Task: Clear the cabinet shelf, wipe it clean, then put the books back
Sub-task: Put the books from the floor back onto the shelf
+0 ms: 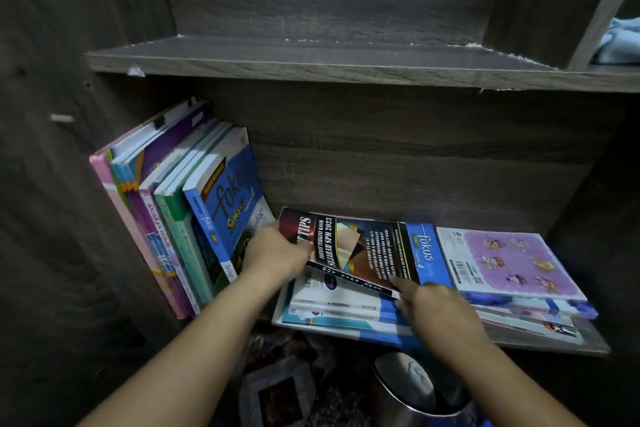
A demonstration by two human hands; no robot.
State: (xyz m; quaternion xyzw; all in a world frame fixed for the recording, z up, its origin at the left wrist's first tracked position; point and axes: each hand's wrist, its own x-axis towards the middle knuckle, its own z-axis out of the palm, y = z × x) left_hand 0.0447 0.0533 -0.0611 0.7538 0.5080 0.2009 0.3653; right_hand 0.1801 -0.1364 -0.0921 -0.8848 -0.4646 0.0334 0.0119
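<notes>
My left hand point(273, 253) is at the left end of the dark history book point(356, 246), its fingers point(298, 252) curled over that end of the cover and gripping it. My right hand point(440, 312) is at the book's near right corner, with the fingers point(403, 286) pinching the corner at the spine. The book is tilted, its near edge raised off the flat stack point(346, 312) beneath it, at the middle of the lower shelf point(571, 348). Part of this stack overhangs the shelf's front edge. Just beside the dark book, to its right, a blue Fokus book point(427, 253) lies flat. A purple-covered book point(509, 263) tops a second flat pile toward the shelf's right end. At the left end of the same shelf a row of upright books point(162, 211) leans against the cabinet's left wall point(52, 184). The outermost of them is a blue Fokus Biology volume point(228, 204), and the back of my left hand is close to its cover. Whether they touch cannot be told. The upper shelf point(311, 59) shows bare board with chipped edging along its back joint. A light blue cloth point(620, 42) lies in the neighbouring compartment at the upper right. Below the lower shelf stands a metal bin point(415, 388) on a patterned rug point(277, 388).
</notes>
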